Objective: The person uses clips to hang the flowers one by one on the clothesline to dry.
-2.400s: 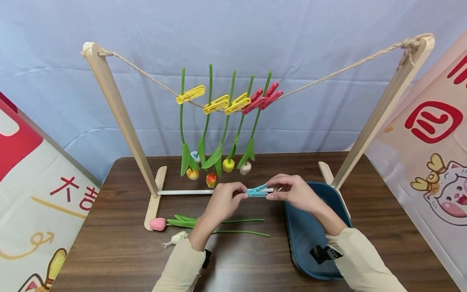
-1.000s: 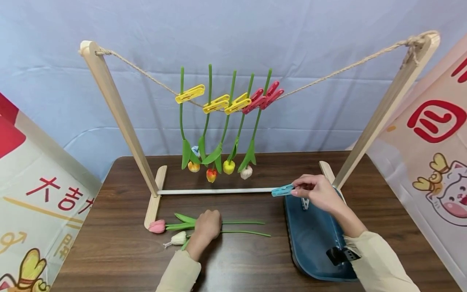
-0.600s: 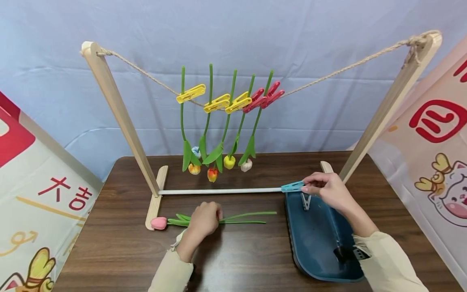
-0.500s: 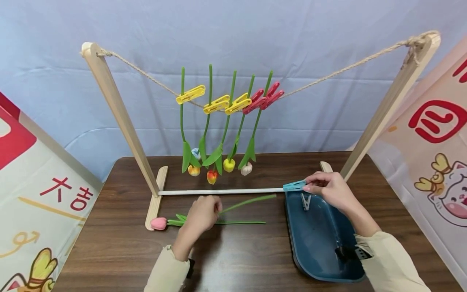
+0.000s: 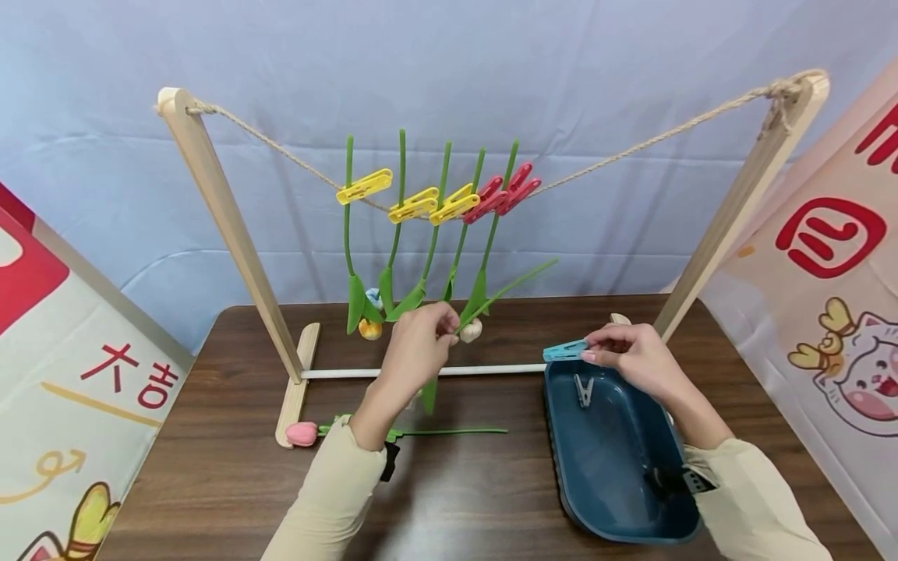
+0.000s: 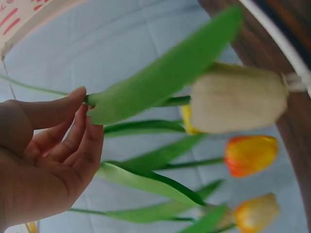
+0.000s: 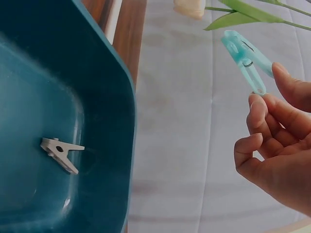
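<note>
My left hand (image 5: pixel 417 347) pinches an artificial white tulip (image 6: pixel 238 99) by its green stem, held up in front of the hanging flowers, its cut end pointing up and right. In the left wrist view the bloom points away from the fingers, with a broad leaf beside the thumb. My right hand (image 5: pixel 638 362) pinches a light-blue clothespin (image 5: pixel 564 351) by its handle ends over the far edge of the blue tub (image 5: pixel 561 475). Several tulips hang head down from the rope (image 5: pixel 624 152), clipped by yellow clothespins (image 5: pixel 365 186) and red clothespins (image 5: pixel 517 189).
A pink tulip (image 5: pixel 302 434) lies on the brown table (image 5: pixel 210 467), partly behind the left forearm. One grey clothespin (image 7: pixel 60 153) is in the tub. Wooden posts (image 5: pixel 231 226) carry the rope; a white bar (image 5: pixel 491 370) runs low between their feet.
Both hands held the blue clothespin earlier; the left let go, took the white tulip from the table and raised it toward the rope. The right hand moved right with the clothespin.
</note>
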A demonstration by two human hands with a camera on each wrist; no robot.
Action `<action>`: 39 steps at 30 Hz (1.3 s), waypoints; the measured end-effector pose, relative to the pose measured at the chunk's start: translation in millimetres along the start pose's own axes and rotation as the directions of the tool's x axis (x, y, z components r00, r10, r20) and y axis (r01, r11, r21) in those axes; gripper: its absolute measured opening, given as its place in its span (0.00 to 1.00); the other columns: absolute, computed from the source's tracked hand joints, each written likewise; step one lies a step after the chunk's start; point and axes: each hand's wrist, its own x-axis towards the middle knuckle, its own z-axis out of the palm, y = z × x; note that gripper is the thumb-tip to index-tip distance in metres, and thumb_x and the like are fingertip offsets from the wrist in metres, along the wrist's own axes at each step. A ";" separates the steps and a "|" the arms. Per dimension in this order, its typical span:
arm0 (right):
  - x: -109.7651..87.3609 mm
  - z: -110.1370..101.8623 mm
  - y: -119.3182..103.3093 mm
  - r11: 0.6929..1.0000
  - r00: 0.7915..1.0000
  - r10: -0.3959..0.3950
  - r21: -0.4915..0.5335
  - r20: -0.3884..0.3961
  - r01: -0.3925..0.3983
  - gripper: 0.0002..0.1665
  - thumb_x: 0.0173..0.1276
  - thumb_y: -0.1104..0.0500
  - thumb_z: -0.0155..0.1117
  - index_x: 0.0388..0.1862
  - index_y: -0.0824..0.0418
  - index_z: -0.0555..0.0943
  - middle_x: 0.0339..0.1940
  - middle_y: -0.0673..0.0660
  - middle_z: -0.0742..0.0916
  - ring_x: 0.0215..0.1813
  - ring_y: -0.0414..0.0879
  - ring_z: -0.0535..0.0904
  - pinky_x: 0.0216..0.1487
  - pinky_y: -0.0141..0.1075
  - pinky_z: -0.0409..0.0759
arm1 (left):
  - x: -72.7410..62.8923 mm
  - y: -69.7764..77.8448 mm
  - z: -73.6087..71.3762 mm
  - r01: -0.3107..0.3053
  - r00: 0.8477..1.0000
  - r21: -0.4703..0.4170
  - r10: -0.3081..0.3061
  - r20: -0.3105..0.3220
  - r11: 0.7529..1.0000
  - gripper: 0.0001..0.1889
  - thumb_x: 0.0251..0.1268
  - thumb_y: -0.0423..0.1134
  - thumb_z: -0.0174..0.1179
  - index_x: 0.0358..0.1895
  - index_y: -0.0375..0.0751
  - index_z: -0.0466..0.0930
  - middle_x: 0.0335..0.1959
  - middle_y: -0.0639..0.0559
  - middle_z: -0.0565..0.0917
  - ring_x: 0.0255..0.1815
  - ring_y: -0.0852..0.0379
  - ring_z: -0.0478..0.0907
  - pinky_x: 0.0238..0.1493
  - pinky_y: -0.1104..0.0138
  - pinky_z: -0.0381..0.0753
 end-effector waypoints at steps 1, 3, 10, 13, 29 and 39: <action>0.4 -0.6 -1.5 1.000 1.000 -0.005 -0.003 0.000 0.005 0.13 0.59 0.63 0.65 0.40 0.72 0.81 0.30 0.58 0.81 0.28 0.42 0.74 0.27 0.33 0.74 | 3.4 3.5 -0.2 -0.004 1.000 -0.011 0.004 -0.007 1.000 0.06 0.52 0.24 0.62 0.29 0.37 0.78 0.25 0.51 0.81 0.28 0.56 0.77 0.30 0.65 0.75; 1.6 -1.8 -4.1 1.000 1.000 -0.020 -0.012 0.001 0.020 0.13 0.59 0.63 0.65 0.40 0.72 0.81 0.30 0.58 0.81 0.28 0.43 0.73 0.27 0.33 0.74 | 9.9 10.4 -0.3 -0.005 1.000 -0.027 0.005 -0.019 1.000 0.05 0.53 0.25 0.61 0.30 0.37 0.78 0.26 0.51 0.81 0.29 0.56 0.77 0.31 0.66 0.74; 8.8 -8.2 -15.5 0.997 0.998 -0.064 -0.042 -0.002 0.064 0.10 0.60 0.64 0.64 0.38 0.70 0.81 0.28 0.57 0.81 0.26 0.43 0.73 0.25 0.32 0.73 | 26.8 29.9 0.5 -0.024 0.996 -0.099 0.015 -0.085 0.995 0.02 0.55 0.28 0.62 0.32 0.36 0.79 0.27 0.51 0.80 0.30 0.57 0.77 0.33 0.66 0.74; 14.9 -14.7 -27.9 0.995 0.996 -0.083 -0.051 -0.023 0.082 0.10 0.60 0.64 0.64 0.37 0.70 0.81 0.27 0.58 0.81 0.25 0.43 0.72 0.24 0.31 0.72 | 31.9 34.4 0.5 -0.030 0.991 -0.100 0.017 -0.136 0.995 0.02 0.55 0.29 0.62 0.32 0.37 0.80 0.26 0.51 0.81 0.29 0.57 0.77 0.31 0.67 0.74; 52.1 -76.3 -143.7 0.962 0.931 -0.246 -0.189 -0.271 0.200 0.10 0.54 0.63 0.70 0.34 0.69 0.84 0.20 0.43 0.79 0.21 0.39 0.68 0.21 0.26 0.63 | 39.8 44.6 2.1 -0.024 0.978 -0.107 0.001 -0.207 0.994 0.03 0.54 0.31 0.63 0.32 0.36 0.80 0.26 0.51 0.81 0.28 0.58 0.77 0.33 0.67 0.74; 70.9 -90.6 -178.1 0.931 0.910 -0.243 -0.344 -0.335 0.122 0.13 0.58 0.60 0.67 0.35 0.70 0.84 0.22 0.48 0.80 0.23 0.34 0.68 0.26 0.28 0.63 | 42.6 45.4 7.0 -0.034 0.972 -0.107 0.008 -0.234 0.994 0.04 0.53 0.31 0.64 0.31 0.37 0.80 0.25 0.51 0.81 0.28 0.59 0.77 0.33 0.69 0.74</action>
